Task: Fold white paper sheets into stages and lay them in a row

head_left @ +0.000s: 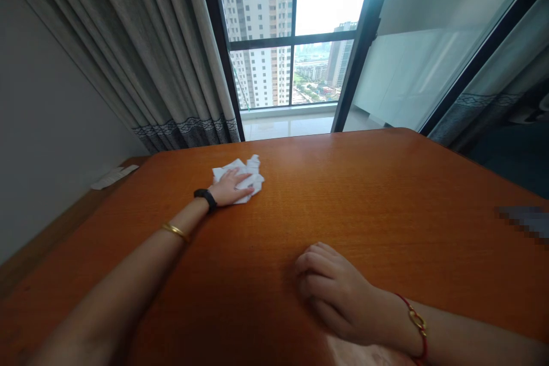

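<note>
Reaching out over the brown wooden table (377,183), my left hand (229,187) lies flat with its fingers spread on a crumpled white tissue (256,176). The tissue is pressed against the tabletop and sticks out beyond the fingers on the far side and at both sides. Closer to me, my right hand (332,291) rests on the table in a loose fist, knuckles toward the left. Nothing shows between its curled fingers, though the palm side is hidden.
A blurred grey patch (527,222) is at the table's right edge. White paper (114,176) lies on a low wooden surface beyond the left edge. Grey curtains (171,57) hang behind the table, beside a dark-framed glass door (360,51). Something pale (364,353) shows below my right hand.
</note>
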The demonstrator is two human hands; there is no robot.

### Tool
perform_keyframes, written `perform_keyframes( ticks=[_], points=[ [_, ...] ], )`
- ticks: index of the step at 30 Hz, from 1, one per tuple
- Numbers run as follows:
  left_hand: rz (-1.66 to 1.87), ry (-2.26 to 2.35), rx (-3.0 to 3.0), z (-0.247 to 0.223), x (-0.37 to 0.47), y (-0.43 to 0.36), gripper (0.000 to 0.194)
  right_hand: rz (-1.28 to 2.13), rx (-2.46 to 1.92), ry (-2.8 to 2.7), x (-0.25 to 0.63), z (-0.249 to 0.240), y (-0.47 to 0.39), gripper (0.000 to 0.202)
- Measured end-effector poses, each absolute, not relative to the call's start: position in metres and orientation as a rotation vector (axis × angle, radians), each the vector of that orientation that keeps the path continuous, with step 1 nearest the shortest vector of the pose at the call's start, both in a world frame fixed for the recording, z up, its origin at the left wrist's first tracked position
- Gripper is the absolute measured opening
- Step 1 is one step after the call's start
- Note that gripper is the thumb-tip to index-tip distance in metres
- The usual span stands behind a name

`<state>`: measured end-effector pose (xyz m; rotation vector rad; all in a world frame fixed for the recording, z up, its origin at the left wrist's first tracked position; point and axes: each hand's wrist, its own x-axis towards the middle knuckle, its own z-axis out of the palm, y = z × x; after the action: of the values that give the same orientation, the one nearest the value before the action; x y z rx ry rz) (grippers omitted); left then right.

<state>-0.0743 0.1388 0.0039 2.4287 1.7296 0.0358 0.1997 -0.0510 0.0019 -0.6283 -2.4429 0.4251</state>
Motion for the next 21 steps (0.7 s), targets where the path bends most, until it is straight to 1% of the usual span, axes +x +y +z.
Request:
perform_keyframes(
  ticks=[3, 5, 8, 9, 11, 15, 17, 21],
  points=[
    [0.081, 1.346, 2.527, 0.008, -0.040, 0.103, 0.068, 0.326, -0.812, -2.385, 0.200, 0.001, -0.049, 0.021],
    [0.119, 1.297, 2.525, 0.012, -0.029, 0.081, 0.070, 0.210, -1.013, -2.337, 0.202, -0.002, -0.043, 0.027],
    [0.117, 1.325, 2.529, 0.015, -0.028, 0.054, 0.074, 0.066, -1.327, -2.261, 0.207, -0.010, -0.027, 0.047],
    [0.092, 1.310, 2.537, 0.015, -0.029, 0.045, 0.073, 0.061, -1.387, -2.250, 0.210, -0.012, -0.021, 0.051],
    [0.030, 1.264, 2.539, 0.015, -0.033, 0.032, 0.068, 0.144, -1.379, -2.284, 0.214, -0.017, -0.007, 0.050],
    [0.011, 1.316, 2.531, 0.015, -0.038, 0.019, 0.060, 0.352, -1.144, -2.288, 0.221, -0.020, 0.013, 0.043],
    [0.046, 1.416, 2.535, 0.013, -0.040, 0.020, 0.057, 0.341, -1.131, -2.198, 0.223, -0.020, 0.018, 0.043],
    [0.222, 1.753, 2.648, 0.005, -0.040, 0.024, 0.043, 0.242, -1.195, -2.081, 0.229, -0.021, 0.023, 0.047]
  ],
)
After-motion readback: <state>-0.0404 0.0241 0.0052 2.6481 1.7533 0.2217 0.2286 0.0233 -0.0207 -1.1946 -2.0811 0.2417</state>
